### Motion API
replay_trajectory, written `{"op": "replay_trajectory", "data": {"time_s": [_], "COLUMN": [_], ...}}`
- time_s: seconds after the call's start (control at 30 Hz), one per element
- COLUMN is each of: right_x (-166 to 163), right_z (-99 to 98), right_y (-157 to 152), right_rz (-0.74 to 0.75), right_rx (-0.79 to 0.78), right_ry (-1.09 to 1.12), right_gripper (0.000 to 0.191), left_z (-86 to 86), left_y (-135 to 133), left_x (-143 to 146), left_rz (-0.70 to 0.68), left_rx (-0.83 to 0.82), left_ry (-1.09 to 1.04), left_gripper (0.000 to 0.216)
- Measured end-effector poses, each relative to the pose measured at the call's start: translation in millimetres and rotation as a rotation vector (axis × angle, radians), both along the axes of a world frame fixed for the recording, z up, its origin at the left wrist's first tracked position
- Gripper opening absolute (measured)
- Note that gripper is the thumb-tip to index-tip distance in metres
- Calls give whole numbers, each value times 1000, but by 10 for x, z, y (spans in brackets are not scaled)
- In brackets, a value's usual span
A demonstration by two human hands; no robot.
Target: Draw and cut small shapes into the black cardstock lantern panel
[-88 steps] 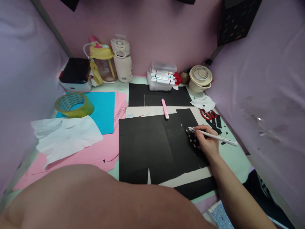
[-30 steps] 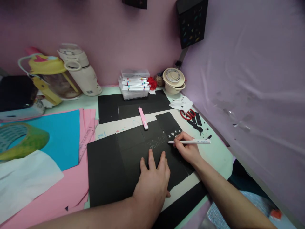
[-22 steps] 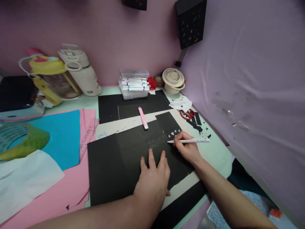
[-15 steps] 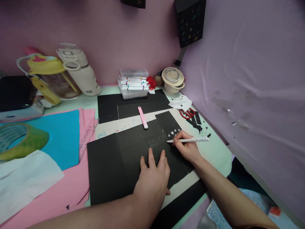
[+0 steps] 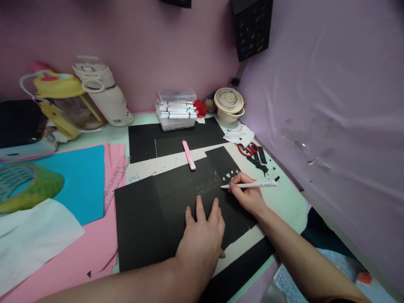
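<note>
A large sheet of black paper (image 5: 142, 223) lies across the middle of the table, with faint light outlines drawn on it. Near its right side are small cut-out stars and a heart (image 5: 228, 175). My left hand (image 5: 202, 235) rests flat on the sheet, fingers spread, just below the outlines. In my right hand (image 5: 244, 193) is a slim white pen (image 5: 260, 184), gripped close to its point. The tip meets the black paper at the right end of the outlines. A pink craft knife (image 5: 188, 155) lies at the sheet's upper edge.
Red-handled scissors (image 5: 248, 149) and black paper scraps (image 5: 260, 158) lie at right. A box of white markers (image 5: 177, 111) and stacked cream bowls (image 5: 229, 105) stand behind. On the left are blue paper (image 5: 85, 185), pink sheets (image 5: 94, 240), green tape (image 5: 44, 185) and bottles (image 5: 107, 94).
Hardly anything differs. The pen and both hands keep nearly the same place on the black paper, and the view has shifted very slightly.
</note>
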State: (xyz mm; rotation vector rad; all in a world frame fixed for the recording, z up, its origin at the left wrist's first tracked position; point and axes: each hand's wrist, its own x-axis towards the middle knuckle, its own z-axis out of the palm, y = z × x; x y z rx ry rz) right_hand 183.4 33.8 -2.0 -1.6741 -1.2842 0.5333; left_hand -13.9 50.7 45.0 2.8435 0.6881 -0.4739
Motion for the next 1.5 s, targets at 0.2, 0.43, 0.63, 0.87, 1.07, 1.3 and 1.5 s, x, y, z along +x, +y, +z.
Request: {"op": "replay_trajectory", "data": {"time_s": [0.2, 0.43, 0.63, 0.87, 1.07, 1.3, 1.5], "right_x": [-17, -21, -17, -17, -22, -17, -19], "right_z": [24, 32, 13, 9, 17, 16, 29], "right_y": [9, 2, -13, -12, -16, -10, -16], "right_rz": [-76, -104, -99, -65, -32, -31, -14], "right_rx": [37, 36, 54, 47, 38, 37, 14], "right_ry": [-16, -29, -47, -39, -38, -45, -59], "right_gripper": [17, 18, 17, 18, 16, 16, 16], "left_z": [2, 2, -1, -15, -21, -17, -9], "left_y": [1, -2, -1, 6, -4, -5, 13], "left_x": [-2, 4, -2, 5, -2, 1, 8], "left_rz": [3, 0, -3, -6, -3, -1, -10], "left_rx": [17, 20, 14, 25, 15, 22, 25], "left_ry": [5, 12, 13, 2, 5, 2, 12], "left_gripper": [80, 80, 80, 80, 79, 79, 78]}}
